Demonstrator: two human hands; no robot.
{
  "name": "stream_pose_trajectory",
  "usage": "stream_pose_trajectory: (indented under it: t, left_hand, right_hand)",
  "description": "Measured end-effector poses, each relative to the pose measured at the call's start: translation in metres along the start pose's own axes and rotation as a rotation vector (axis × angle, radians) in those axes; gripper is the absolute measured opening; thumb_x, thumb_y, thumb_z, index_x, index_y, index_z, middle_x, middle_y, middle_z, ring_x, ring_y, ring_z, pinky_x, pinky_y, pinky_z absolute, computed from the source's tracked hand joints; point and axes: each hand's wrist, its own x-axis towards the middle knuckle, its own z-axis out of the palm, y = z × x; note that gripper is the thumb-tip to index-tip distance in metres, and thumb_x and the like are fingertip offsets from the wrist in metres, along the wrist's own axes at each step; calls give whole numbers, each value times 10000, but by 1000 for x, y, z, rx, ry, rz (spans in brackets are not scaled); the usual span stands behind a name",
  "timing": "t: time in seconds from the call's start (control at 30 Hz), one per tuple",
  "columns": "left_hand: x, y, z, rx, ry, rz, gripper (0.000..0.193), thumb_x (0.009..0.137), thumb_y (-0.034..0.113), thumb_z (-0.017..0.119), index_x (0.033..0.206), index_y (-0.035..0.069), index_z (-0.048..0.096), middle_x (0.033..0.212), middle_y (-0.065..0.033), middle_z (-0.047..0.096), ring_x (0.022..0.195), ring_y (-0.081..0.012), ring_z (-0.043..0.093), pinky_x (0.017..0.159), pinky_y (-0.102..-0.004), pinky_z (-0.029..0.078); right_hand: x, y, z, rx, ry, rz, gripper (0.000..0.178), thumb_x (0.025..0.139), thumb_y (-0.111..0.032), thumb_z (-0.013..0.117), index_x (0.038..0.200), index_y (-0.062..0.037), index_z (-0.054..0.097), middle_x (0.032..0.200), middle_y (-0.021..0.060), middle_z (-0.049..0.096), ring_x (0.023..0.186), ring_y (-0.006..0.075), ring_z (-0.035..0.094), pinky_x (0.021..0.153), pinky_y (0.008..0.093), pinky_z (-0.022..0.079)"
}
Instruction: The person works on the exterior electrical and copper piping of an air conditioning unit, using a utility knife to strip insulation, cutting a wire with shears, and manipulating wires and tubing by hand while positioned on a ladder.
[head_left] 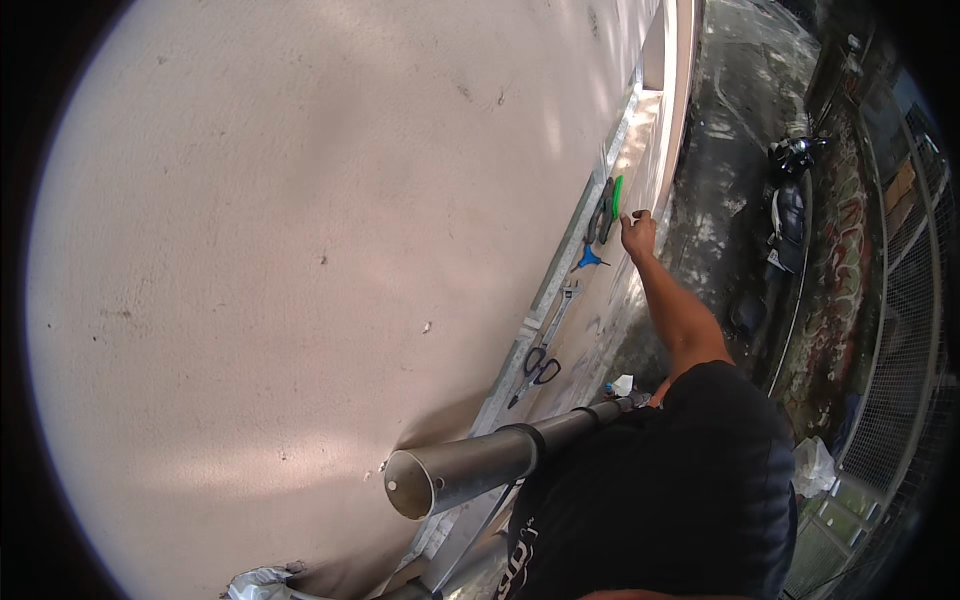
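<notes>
My right hand (638,236) reaches out over the narrow ledge (617,285), its fingers partly curled and apart, with nothing visible between them. Just beside the fingertips lies a bright green strip-shaped item (617,193) against dark grey-handled tools (601,212). A blue three-armed hex key (589,258) lies nearer me, then a silver adjustable wrench (560,305) and dark-handled scissors (546,372). Across the front of my black shirt runs a silver metal tube (480,470) with a dark band. Only a strip of skin shows at the lower edge; my left hand is out of sight.
A large pale wall (270,250) fills the left side, beside the ledge. Over to the right lies a dark paved lane (735,130) with a parked motorcycle (788,215), a wire-mesh fence (890,370) and a white plastic bag (814,467). Another plastic bag (260,583) shows lower left.
</notes>
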Motion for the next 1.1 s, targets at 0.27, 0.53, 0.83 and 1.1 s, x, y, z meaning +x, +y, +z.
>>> stream_pose_trajectory:
  t: [0.27,0.53,0.83,1.1]
  left_hand:
    - [-14,23,-49,168,-30,-281,382,1097,341,527,1210,-7,636,852,-95,618,720,-183,561,614,-331,472]
    - [-13,63,-28,20,20,-349,219,1047,176,625,1090,-29,688,880,-91,626,794,-157,579,742,-294,458]
    - [-9,55,-29,-42,-28,-337,162,1024,98,608,1108,-27,668,869,-98,611,774,-178,589,725,-312,466]
    - [9,54,-46,-198,-281,-525,122,981,52,661,1082,-15,670,821,-120,655,675,-207,634,645,-340,488]
  right_hand:
    - [46,-3,70,-48,-225,146,582,960,-483,678,1247,17,597,1140,263,721,1090,440,692,954,510,531]
    - [93,-5,57,-348,-401,109,508,1042,-422,577,934,38,762,819,164,738,776,300,711,720,435,548]
    - [80,-39,40,-190,-266,152,471,1057,-398,563,1064,45,722,785,108,658,698,244,611,657,396,481]
    - [130,-77,-71,597,75,161,462,1071,-377,552,1180,52,686,754,58,587,629,193,522,601,361,422]
